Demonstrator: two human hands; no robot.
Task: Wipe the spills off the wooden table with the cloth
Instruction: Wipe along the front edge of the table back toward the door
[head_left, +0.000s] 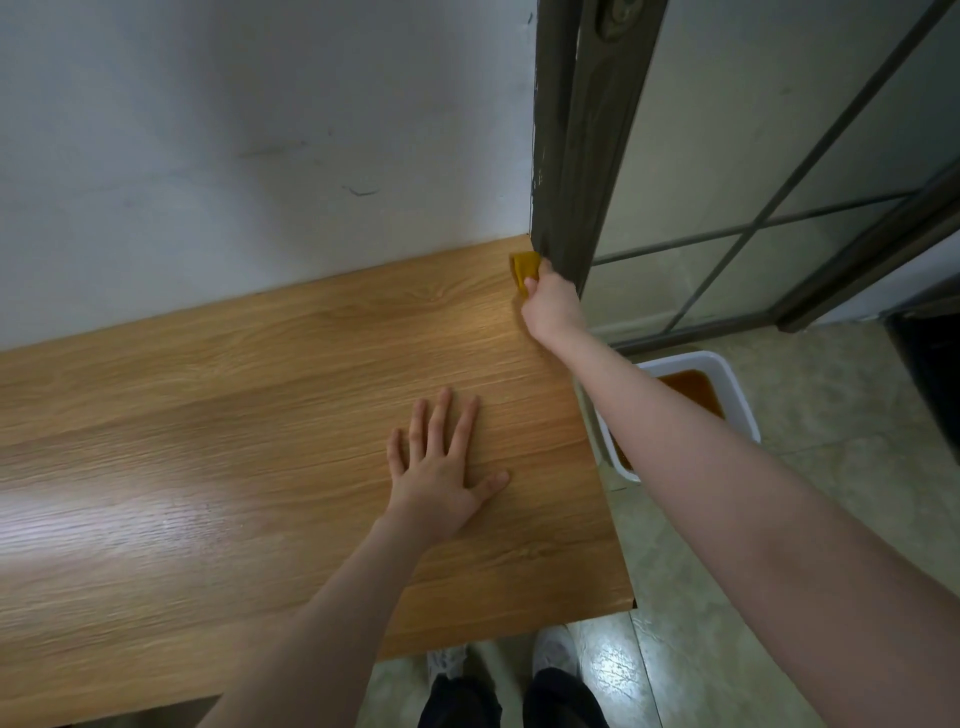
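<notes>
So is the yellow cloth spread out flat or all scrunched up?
Scrunched up. The yellow cloth is bunched in the right hand at the wooden table's far corner, only a small wad showing.

Looks like a home: wooden table (260, 415) against a scuffed white wall (234, 130), tiled floor (831, 467), dark-framed glass door (727, 208).

Small yellow cloth (523, 270): partly hidden under the right hand (551, 306).
Light wooden table (234, 415): left side cut off.
</notes>
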